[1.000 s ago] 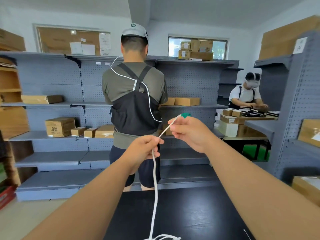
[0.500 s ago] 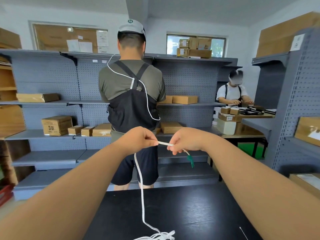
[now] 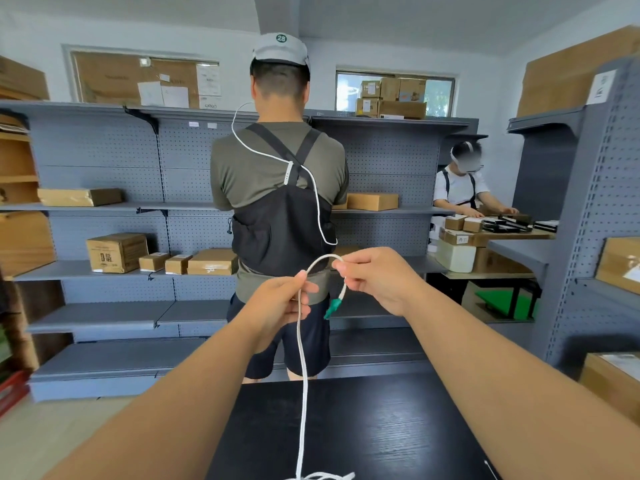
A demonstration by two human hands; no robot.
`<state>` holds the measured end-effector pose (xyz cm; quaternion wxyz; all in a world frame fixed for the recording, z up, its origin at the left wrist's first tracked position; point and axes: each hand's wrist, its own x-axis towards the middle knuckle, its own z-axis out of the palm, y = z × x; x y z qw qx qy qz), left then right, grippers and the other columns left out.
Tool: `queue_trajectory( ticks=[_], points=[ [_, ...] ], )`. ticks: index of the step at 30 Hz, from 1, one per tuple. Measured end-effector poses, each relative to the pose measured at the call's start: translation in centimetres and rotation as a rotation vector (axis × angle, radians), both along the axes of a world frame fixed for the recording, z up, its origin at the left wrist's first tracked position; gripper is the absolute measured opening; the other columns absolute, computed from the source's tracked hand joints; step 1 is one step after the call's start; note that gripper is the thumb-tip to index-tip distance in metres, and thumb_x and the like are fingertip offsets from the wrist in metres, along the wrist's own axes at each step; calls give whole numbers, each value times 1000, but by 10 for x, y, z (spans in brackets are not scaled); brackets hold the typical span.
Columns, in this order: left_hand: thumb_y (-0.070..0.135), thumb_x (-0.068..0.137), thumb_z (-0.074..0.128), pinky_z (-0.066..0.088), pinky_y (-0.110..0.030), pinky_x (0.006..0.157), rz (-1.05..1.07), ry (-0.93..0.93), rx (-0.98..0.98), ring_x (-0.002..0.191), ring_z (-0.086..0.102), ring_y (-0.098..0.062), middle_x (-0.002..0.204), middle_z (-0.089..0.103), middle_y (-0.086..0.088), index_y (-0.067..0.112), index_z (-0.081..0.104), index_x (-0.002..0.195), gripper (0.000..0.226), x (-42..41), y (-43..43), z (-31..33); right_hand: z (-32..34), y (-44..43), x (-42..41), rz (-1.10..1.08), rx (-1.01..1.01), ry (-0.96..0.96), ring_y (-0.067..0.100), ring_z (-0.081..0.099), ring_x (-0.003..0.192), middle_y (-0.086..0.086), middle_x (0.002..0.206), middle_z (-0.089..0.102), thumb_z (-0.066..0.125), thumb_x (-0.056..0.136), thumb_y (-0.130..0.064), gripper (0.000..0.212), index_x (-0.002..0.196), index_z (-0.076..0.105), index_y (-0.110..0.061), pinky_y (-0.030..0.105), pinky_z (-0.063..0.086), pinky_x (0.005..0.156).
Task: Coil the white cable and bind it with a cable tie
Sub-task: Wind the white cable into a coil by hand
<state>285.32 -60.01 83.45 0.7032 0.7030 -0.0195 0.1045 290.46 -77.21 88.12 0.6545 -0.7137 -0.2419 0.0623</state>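
The white cable rises from a loose heap at the bottom edge of the black table up to my hands. My left hand pinches it at chest height. From there the cable arches in a short loop over to my right hand, which pinches it near its end. The green connector dangles below my right hand. No cable tie can be made out, except perhaps a thin pale strip at the table's lower right.
A person in a cap and black apron stands with their back to me just beyond the table. Grey shelves with cardboard boxes line the far wall. Another person works at a desk on the right, beside a grey rack.
My right hand turned the cable end from pointing up to hanging down, then lifted, so the straight stretch between my hands became an arched loop. My left hand stayed gripping.
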Motion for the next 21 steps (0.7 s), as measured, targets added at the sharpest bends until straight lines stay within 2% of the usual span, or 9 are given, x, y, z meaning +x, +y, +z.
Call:
queue_trajectory(
  ticks=[4, 8, 11, 15, 21],
  points=[
    [31, 95, 46, 49, -27, 70, 5, -5, -97, 65, 54, -14, 70, 58, -2, 9, 68, 87, 32, 0, -6, -10, -6, 4, 0, -33, 232, 53, 9, 56, 70, 5, 80, 61, 64, 84, -5, 22, 104, 66, 4, 15, 51, 61],
    [26, 93, 51, 52, -24, 69, 15, -45, -212, 65, 60, -11, 74, 67, -4, 8, 67, 92, 24, -1, -15, -18, -11, 7, 3, -101, 348, 76, 11, 57, 75, 7, 86, 63, 64, 84, -7, 22, 105, 66, 2, 17, 54, 65],
    [26, 89, 58, 53, -23, 69, 31, -37, -240, 65, 60, -10, 73, 68, -2, 7, 68, 91, 22, 0, -17, -24, -16, 9, 5, -154, 376, 71, 12, 57, 75, 6, 85, 63, 64, 85, -8, 25, 108, 66, 2, 20, 54, 68],
    [20, 87, 61, 51, -23, 68, 56, -23, -234, 68, 58, -11, 73, 67, -2, 7, 69, 90, 15, 0, -17, -27, -21, 10, 7, -214, 362, 71, 15, 59, 82, 10, 95, 66, 66, 84, -11, 25, 108, 67, -1, 24, 52, 71],
    [16, 89, 60, 53, -20, 65, 122, -50, -273, 61, 60, -8, 66, 68, 1, 8, 70, 86, 13, -2, -19, -27, -26, 10, 0, -176, 453, 133, 13, 61, 83, 7, 92, 65, 65, 84, -9, 26, 108, 65, 0, 22, 53, 73]
  ],
)
